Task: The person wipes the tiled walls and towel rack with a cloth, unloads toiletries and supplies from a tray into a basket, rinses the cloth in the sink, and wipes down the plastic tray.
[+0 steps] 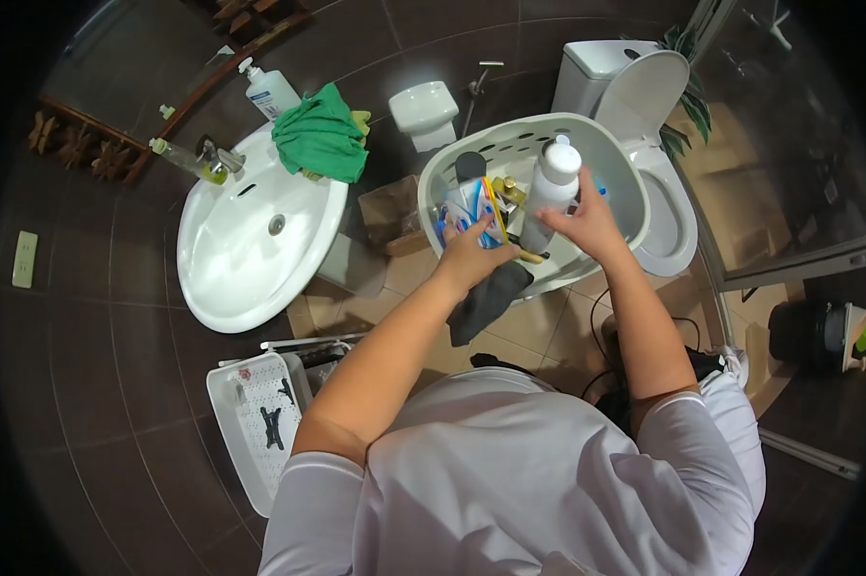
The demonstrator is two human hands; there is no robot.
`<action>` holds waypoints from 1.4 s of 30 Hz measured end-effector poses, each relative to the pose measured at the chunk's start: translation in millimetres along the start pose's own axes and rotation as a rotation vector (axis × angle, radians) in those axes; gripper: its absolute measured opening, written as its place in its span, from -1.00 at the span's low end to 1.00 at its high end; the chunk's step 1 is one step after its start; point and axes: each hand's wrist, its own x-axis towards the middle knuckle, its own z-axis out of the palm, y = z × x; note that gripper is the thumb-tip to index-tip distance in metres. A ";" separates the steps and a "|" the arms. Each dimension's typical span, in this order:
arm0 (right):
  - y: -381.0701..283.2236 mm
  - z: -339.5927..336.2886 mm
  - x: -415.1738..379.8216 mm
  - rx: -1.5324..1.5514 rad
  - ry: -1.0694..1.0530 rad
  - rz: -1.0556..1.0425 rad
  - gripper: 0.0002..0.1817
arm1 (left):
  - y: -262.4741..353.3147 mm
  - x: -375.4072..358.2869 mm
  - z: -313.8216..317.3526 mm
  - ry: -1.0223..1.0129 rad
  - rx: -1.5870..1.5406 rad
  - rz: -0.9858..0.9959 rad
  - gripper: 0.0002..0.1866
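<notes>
The right hand (586,223) is closed around a tall white plastic bottle (551,190) and holds it upright over the white perforated plastic basket (605,154). The left hand (471,254) grips a blue and white pouch (471,206) at the basket's near rim, with a dark grey cloth (486,300) hanging below it. I think the bottle should stay vertical and go into a free gap. Around them are a white sink (250,250), a green towel (320,134), a white toilet (644,96) and a dark brown tiled wall (97,317).
</notes>
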 end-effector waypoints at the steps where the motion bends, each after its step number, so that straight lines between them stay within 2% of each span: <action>1: 10.8 -2.0 1.7 -0.020 0.061 0.032 -0.18 | -0.1 -0.3 0.1 -0.065 -0.080 -0.062 -0.20; 4: 67.1 12.2 6.4 -0.070 0.096 -0.004 -0.23 | -28.7 15.9 14.8 -0.089 -0.093 -0.096 -0.22; 7: 73.4 21.5 9.9 -0.084 0.110 0.031 -0.21 | -35.3 20.5 16.7 -0.154 -0.170 -0.210 -0.23; 9: 70.8 25.0 13.1 0.000 0.140 0.044 -0.19 | -27.2 14.6 11.2 -0.349 -0.347 -0.353 -0.22; 11: 68.9 27.2 13.0 -0.041 0.123 0.031 -0.24 | -32.8 16.8 10.8 -0.357 -0.350 -0.345 -0.20; 13: 70.6 29.1 12.4 0.010 0.132 0.043 -0.17 | -36.9 19.2 12.9 -0.369 -0.351 -0.335 -0.19; 17: 88.5 34.8 9.7 -0.075 0.133 -0.026 -0.14 | -34.6 18.6 14.7 -0.276 -0.030 -0.212 -0.15; 19: 95.3 34.5 13.8 0.012 0.154 0.100 -0.10 | -34.0 17.0 16.6 -0.236 0.077 -0.180 -0.13; 21: 98.8 34.2 14.0 0.035 0.159 0.076 -0.02 | -29.6 10.1 16.1 -0.115 0.228 -0.170 -0.16; 22: 111.9 32.8 14.7 -0.006 0.162 -0.008 0.02 | -32.2 6.7 15.6 -0.101 0.220 -0.180 -0.16; 23: 119.8 33.3 18.1 -0.040 0.156 -0.099 0.05 | -36.3 2.2 13.1 -0.020 0.216 -0.015 -0.18; 24: 110.3 30.3 15.6 -0.002 0.105 -0.087 0.08 | -42.3 -4.6 7.1 0.075 0.216 0.141 -0.21; 26: 116.1 23.8 9.1 -0.126 0.227 0.165 0.01 | -33.7 -32.3 -15.6 0.082 -0.014 0.185 -0.33; 28: 84.5 20.4 -3.8 0.114 0.491 0.229 -0.32 | -25.2 -65.3 -44.7 0.127 -0.180 0.205 -0.40; 29: 105.9 12.0 -6.6 0.108 0.540 0.168 -0.45 | -21.7 -81.6 -56.4 0.166 -0.205 0.186 -0.43; 30: 85.1 24.3 -17.7 0.176 0.526 0.074 -0.49 | -28.1 -91.1 -56.9 0.292 -0.376 0.267 -0.48; 31: 54.7 38.3 -29.6 0.246 0.523 -0.017 -0.53 | -32.2 -100.0 -60.9 0.349 -0.376 0.245 -0.48; 33: 22.6 76.8 -56.2 0.242 0.080 -0.205 -0.44 | -33.1 -117.6 -69.1 0.524 -0.452 0.211 -0.51; 34: -11.3 105.5 -67.7 0.308 -0.175 -0.326 -0.39 | -31.7 -127.3 -71.8 0.461 -0.684 0.135 -0.51; 35: -40.4 131.5 -78.0 0.368 -0.428 -0.442 -0.34 | -36.7 -135.6 -71.8 0.487 -0.693 0.132 -0.51; 37: -54.0 165.4 -92.1 0.115 -0.484 -0.534 -0.28 | -47.4 -153.3 -74.3 0.458 -0.746 0.349 -0.52; 38: -58.1 175.8 -91.3 0.113 -0.504 -0.541 -0.28 | -51.4 -167.8 -80.3 0.497 -0.669 0.419 -0.55; 39: -62.4 186.6 -88.7 0.124 -0.563 -0.468 -0.29 | -62.8 -179.4 -88.5 0.519 -0.676 0.419 -0.55; 40: -67.1 196.6 -87.1 0.133 -0.625 -0.392 -0.30 | -81.1 -189.6 -99.0 0.628 -0.600 0.397 -0.57; 41: -74.6 206.8 -86.6 0.117 -0.632 -0.444 -0.30 | -105.0 -202.2 -113.4 0.734 -0.519 0.373 -0.60; 42: -76.4 212.6 -87.1 0.116 -0.644 -0.430 -0.31 | -139.9 -218.0 -138.5 0.907 -0.219 0.252 -0.72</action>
